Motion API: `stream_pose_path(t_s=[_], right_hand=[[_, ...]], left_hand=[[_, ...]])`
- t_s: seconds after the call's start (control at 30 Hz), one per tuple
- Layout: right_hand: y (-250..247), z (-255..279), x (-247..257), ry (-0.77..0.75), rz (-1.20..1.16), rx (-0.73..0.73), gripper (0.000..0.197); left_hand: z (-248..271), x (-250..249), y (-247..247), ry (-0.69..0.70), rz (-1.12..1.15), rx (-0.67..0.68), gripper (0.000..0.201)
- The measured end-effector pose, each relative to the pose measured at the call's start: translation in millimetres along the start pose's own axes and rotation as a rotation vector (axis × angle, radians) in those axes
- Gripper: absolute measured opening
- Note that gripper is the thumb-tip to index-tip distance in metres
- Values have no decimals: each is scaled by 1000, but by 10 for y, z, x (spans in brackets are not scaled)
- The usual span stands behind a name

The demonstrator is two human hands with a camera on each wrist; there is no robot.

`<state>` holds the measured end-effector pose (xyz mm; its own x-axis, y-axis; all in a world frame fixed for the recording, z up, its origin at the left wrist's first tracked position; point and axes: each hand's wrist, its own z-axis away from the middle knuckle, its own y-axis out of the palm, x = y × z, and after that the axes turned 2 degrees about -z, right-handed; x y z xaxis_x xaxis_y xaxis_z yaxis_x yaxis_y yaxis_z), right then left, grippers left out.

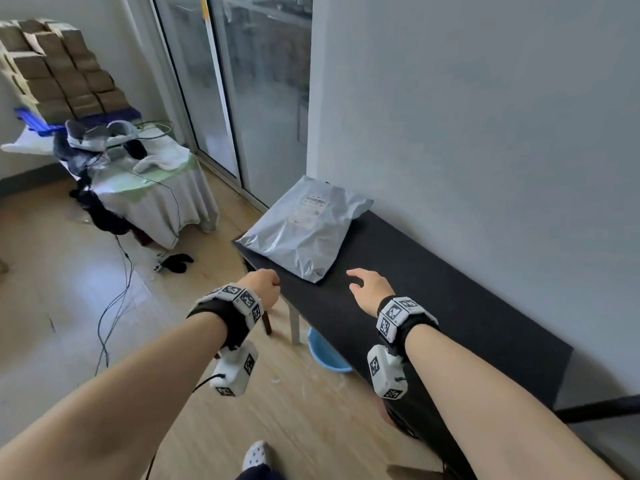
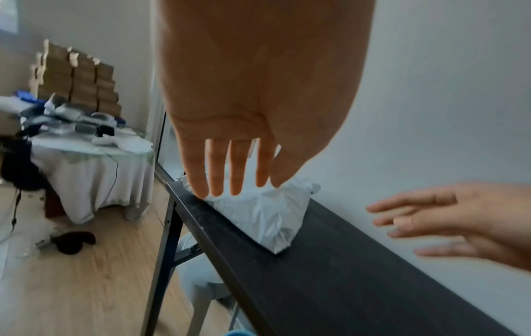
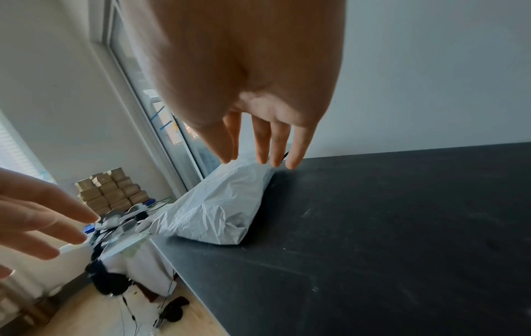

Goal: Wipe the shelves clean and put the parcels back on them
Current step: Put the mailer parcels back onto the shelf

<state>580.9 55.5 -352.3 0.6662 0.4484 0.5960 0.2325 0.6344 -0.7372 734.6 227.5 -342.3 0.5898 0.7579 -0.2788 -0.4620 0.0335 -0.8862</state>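
Shelf: the black shelf (image 1: 433,289) is the landmark; it runs along the grey wall, and its far end is beside the glass door (image 1: 242,98).
Covered table: a table with white cloth (image 1: 156,199) stands well apart from the shelf, on the left across the wooden floor, with clothes and cables on top.
Boxes: a stack of brown cardboard boxes (image 1: 59,67) stands behind that table, far from the shelf.
Parcel: the grey plastic parcel (image 1: 304,230) lies flat on the far end of the shelf. Its long axis goes slanted across the shelf; one corner points to the front edge, toward the hands, and the opposite end is at the wall. The printed label faces up.
Basin: a blue basin (image 1: 325,355) is on the floor under the shelf, partly hidden.
Right hand: the right hand (image 1: 370,289) is over the shelf, near the parcel's near corner, not touching it. Fingers (image 3: 298,145) straight and a little spread; it holds nothing.
Left hand: the left hand (image 1: 263,285) is at the shelf's front edge, just beside the parcel. Fingers (image 2: 215,168) straight, close together, empty; whether they touch the edge I cannot tell.
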Motion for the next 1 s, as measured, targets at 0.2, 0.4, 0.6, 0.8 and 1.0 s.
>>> stream_pose_path(t_s=[0.2,0.4,0.6,0.8,1.0], right_hand=[[123,-611,338,112,-111,-42,38],[195,-1179,394,208,-219,-58,41],[235,-1843,346,282,-359,-86,63],[284,-2281,283,402,-555,-171,85],[331,-2416,261,503,-714,-222,75]], left_hand=[[-933,351,-484,34,54,47,36],[-1731,496,-669,3,126,137,41],[-2560,600,-732,-29,100,221,54],[-3123,624,-688,-14,191,253,45],[-3328,643,-675,-88,455,319,56]])
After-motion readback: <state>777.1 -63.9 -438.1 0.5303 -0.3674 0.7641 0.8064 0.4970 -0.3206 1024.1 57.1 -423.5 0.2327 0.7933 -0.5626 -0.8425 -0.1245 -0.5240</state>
